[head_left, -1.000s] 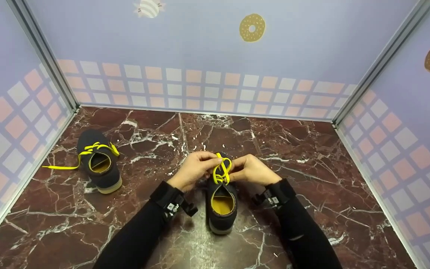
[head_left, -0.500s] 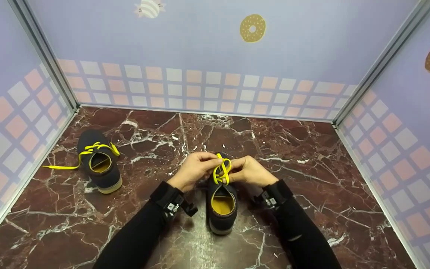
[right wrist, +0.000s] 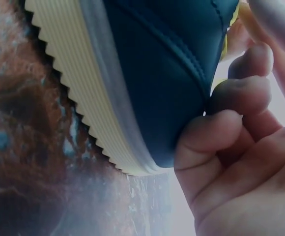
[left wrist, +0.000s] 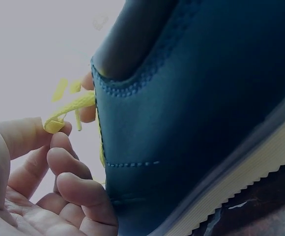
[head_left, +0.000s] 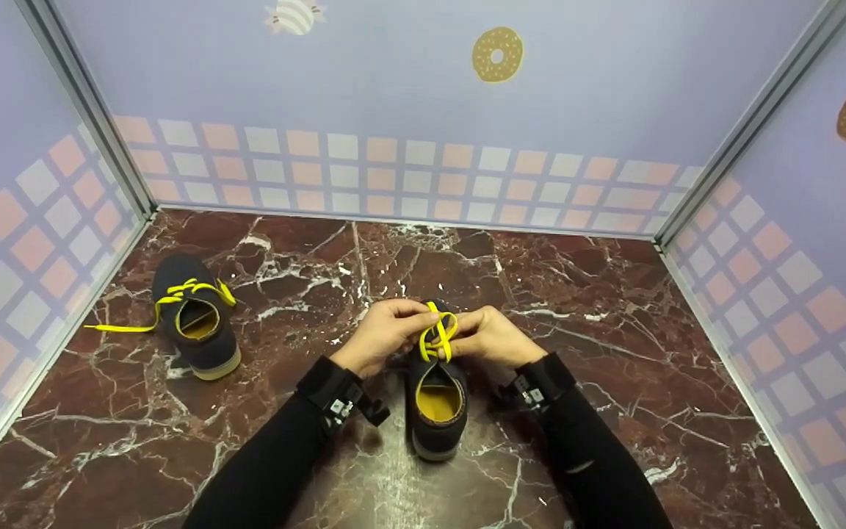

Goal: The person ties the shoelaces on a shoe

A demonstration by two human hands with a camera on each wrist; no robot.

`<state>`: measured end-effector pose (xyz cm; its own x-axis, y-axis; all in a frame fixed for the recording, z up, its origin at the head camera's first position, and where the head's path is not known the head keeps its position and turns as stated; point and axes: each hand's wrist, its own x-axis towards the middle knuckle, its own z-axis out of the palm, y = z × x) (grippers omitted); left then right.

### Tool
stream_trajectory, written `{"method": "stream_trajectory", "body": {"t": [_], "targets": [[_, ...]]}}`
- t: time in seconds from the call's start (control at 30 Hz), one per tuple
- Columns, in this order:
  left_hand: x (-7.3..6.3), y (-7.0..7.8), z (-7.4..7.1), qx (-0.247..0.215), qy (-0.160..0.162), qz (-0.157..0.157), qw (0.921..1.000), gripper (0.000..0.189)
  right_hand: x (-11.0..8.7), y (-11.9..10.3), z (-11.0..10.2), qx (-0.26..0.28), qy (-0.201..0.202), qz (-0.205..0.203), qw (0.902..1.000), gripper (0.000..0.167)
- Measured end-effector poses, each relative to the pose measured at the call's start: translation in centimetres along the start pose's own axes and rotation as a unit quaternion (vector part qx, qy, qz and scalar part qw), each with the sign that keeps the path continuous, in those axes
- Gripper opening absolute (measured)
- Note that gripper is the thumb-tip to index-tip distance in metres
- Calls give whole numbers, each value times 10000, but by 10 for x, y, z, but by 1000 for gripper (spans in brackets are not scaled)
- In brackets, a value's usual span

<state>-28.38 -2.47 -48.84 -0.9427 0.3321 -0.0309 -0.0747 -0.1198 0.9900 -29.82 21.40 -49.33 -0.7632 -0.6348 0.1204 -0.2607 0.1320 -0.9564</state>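
A dark shoe [head_left: 434, 439] with a yellow lining stands on the floor, its heel towards me. Above its tongue, the yellow shoelace [head_left: 446, 354] forms a loop. My left hand [head_left: 377, 338] pinches the lace between thumb and forefinger, clearer in the left wrist view, where the flat lace [left wrist: 78, 103] bends over at the fingertips. From the other side, my right hand [head_left: 498, 339] pinches the lace lower down. The right wrist view shows curled fingers [right wrist: 213, 132] against the shoe's side [right wrist: 162, 73]; the right thumb and forefinger tips are partly hidden there.
A second dark shoe [head_left: 211, 356] stands at the left, one yellow lace end [head_left: 118, 329] trailing on the marbled floor [head_left: 305, 455]. Lilac panels with a checked band [head_left: 401, 173] enclose the back and both sides.
The right hand has shifted slightly left and the lace loop sits a little differently between the fingers. The left hand and both shoes stay almost still.
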Motion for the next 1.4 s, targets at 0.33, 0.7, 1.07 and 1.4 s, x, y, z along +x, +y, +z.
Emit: {"method": "stream_trajectory", "body": {"t": [0.33,0.7,1.07,1.4], "targets": [[0,1,-2,-91,-93,-43,9999,14,0,0,-2,-369,0,6,9993,13],[-1,4,-8,162,-161,-249,9994,22,-1,-1,-4,-313,-39,113,9994,15],[-1,5,-12,360,-307,-194,9987,23,-1,1,-4,-400,-12,111,9991,13],[-1,2,-15,500,-341,-76,9981,22,-1,-1,-4,-344,-103,48,9993,11]]}}
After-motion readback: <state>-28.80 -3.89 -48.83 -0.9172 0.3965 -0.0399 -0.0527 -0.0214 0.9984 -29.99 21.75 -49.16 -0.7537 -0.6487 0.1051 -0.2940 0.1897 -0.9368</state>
